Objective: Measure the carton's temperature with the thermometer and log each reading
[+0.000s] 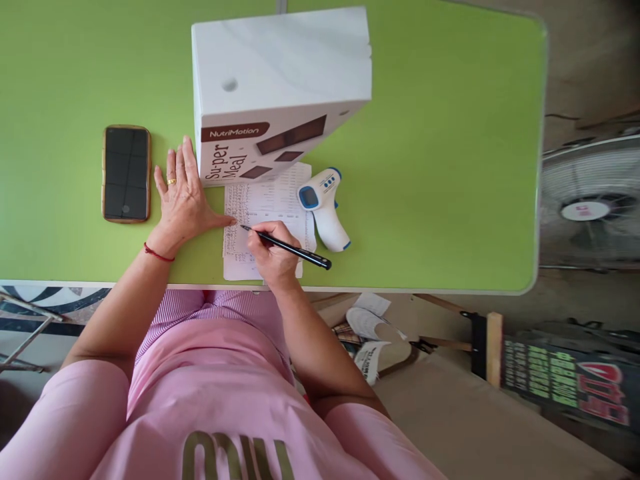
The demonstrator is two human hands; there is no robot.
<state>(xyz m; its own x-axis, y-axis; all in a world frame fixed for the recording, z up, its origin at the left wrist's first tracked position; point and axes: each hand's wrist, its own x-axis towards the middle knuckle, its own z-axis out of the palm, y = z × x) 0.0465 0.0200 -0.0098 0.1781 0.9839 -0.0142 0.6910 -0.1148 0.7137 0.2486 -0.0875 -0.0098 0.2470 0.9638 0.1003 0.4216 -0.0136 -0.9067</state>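
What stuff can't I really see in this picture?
All in the head view:
Writing on the paper: too small to read.
The paper's far end: hidden by the white box.
Part of the paper near the pen: covered by the right hand.
Inside the box: hidden by its sides.
The fan: cut off by the right edge.
Shirt letters: cut off by the bottom edge.

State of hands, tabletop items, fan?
Box: standing, visible faces closed
Paper: written on, partly hidden
Pen: held, tip exposed
Right hand: closed around pen
Left hand: spread, thumb over paper
Phone: lying flat, screen dark
Thermometer: lying down, display unreadable
Fan: cannot tell whether spinning
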